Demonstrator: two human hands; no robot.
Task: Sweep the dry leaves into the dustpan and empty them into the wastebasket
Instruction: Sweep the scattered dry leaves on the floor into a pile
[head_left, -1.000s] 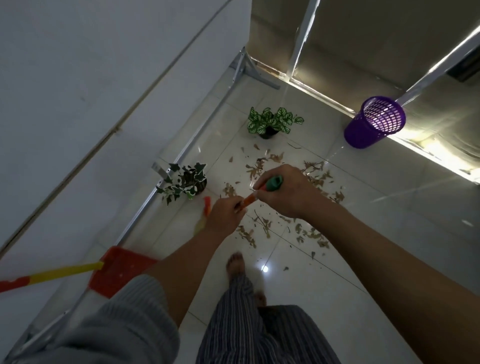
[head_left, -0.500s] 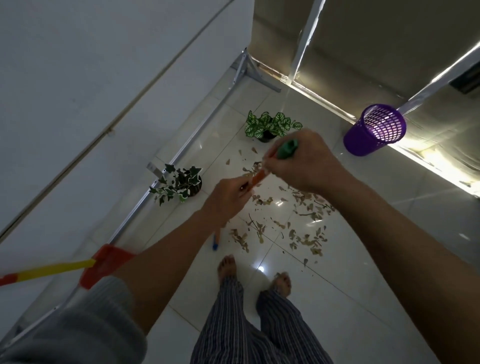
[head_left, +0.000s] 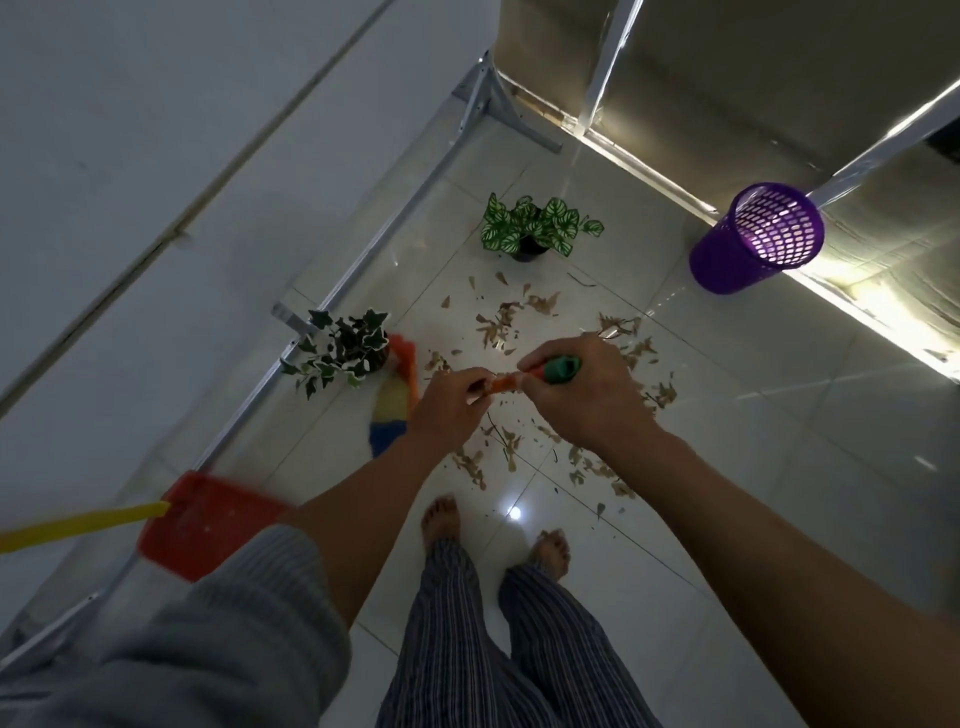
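Both hands are up in front of the person, closed round the broom's handle. The right hand wraps the green top end, and the left hand grips the orange part just below it, the two nearly touching. The broom's head, striped orange, yellow and blue and a bit blurred, lies low by the left hand, just beside the dark ivy pot.

The dry leaves lie scattered over the pale floor tiles, from in front of the green-and-white plant down to near the bare feet. Many sit under and right of the hands.

The red dustpan rests on the floor at the left, close to the wall's metal rail, its yellow handle pointing off the left edge. It is well apart from the leaves.

The purple wastebasket stands upright at the far right, by a strip of light along the base of the wall.
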